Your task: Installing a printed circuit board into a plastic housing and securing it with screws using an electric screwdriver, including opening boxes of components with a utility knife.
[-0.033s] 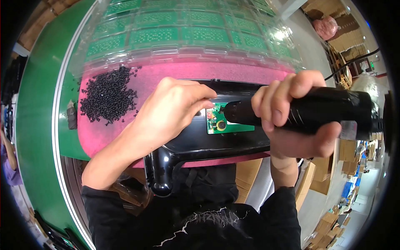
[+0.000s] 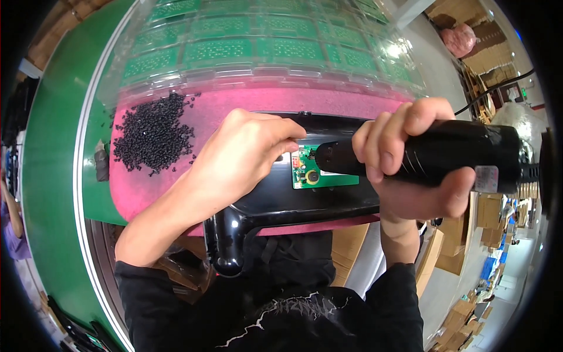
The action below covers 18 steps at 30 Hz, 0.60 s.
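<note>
My right hand (image 2: 410,158) grips a black electric screwdriver (image 2: 469,154), its fingers wrapped round the body. The tool's nose points left, over a green circuit board (image 2: 306,178). That board lies inside a glossy black plastic housing (image 2: 267,202), which has a rounded arm extending toward me. By the board's upper left corner, the thumb and forefinger of my left hand (image 2: 234,155) are pinched together. What sits between those fingertips, if anything, is too small to make out. The screwdriver's nose hides part of the board and its bit.
A pink mat (image 2: 205,100) lies under the housing. On its left is a heap of small black screws (image 2: 152,135). Clear plastic trays with green boards (image 2: 223,53) stand behind. A dark wrapped roll (image 2: 102,163) rests left of the mat. A cable (image 2: 498,86) hangs at the right.
My right hand and the screwdriver have shifted very slightly, the tool's rear end a little up and left. My left hand looks still.
</note>
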Available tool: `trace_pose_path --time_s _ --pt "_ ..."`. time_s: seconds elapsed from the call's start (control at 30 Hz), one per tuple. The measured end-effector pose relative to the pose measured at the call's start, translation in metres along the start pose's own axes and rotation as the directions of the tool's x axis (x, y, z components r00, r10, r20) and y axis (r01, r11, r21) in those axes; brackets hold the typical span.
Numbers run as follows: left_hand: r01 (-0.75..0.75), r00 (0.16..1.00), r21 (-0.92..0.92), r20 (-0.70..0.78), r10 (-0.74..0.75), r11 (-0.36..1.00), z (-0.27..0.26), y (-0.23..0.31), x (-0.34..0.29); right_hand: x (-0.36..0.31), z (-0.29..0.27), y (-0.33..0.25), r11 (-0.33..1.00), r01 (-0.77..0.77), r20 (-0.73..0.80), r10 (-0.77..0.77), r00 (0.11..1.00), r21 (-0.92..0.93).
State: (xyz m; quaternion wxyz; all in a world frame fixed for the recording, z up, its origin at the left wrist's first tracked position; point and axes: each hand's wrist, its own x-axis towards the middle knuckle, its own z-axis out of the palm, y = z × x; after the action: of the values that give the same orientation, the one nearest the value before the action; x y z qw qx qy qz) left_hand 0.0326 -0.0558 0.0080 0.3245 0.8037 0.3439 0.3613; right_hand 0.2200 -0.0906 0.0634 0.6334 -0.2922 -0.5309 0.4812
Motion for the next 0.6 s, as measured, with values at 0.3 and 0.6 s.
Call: trace_pose_path --time_s 0.3,0.6 --pt "0.272 0.950 0.048 0.147 -0.276 0.961 -0.007 0.007 -0.003 0.011 0.009 0.011 0.987 -0.038 0.056 0.047 0.997 -0.156" --pt "0.132 0.987 0.158 0.073 -0.145 0.979 -0.002 0.003 -0.006 0.023 0.010 0.020 0.988 -0.054 0.268 0.092 0.959 -0.144"
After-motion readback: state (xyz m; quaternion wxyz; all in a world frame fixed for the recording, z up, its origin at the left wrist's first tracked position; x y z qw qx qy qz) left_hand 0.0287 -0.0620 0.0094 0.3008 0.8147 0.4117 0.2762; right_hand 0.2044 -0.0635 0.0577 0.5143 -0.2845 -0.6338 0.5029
